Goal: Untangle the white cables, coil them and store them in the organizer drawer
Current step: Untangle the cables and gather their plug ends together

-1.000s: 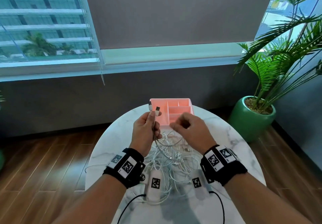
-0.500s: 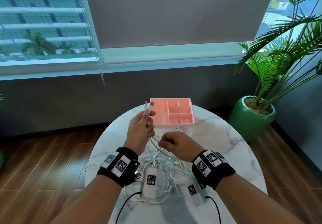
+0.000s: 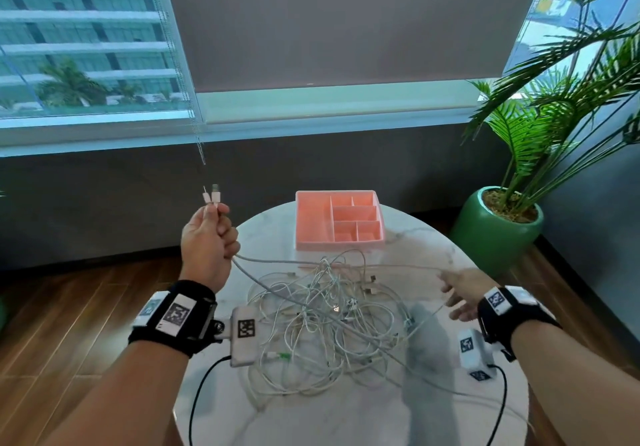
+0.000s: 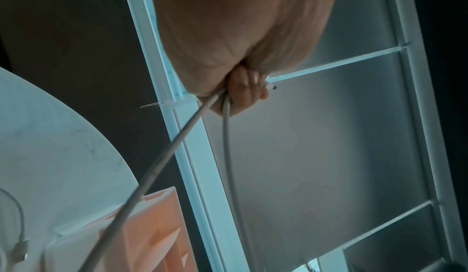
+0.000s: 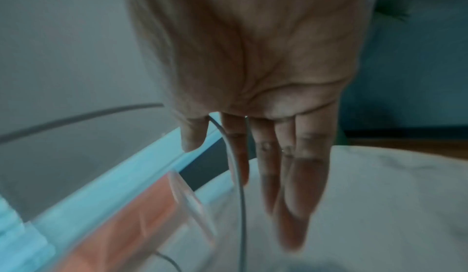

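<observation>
Head view: your left hand [image 3: 207, 241], left of centre, grips a white cable [image 3: 277, 261] by both plugs; the tangle [image 3: 329, 324] sits mid-frame below the pink organizer [image 3: 311, 223]. Left wrist view: curled fingers [image 4: 249, 88] clamp two strands. Right wrist view: your right hand [image 5: 266, 76] is spread, the cable running between thumb and forefinger.

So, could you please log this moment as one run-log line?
left hand: grips both plug ends of one white cable, raised | right hand: fingers straight, cable running between them | tangle: on table | organizer: empty
</observation>
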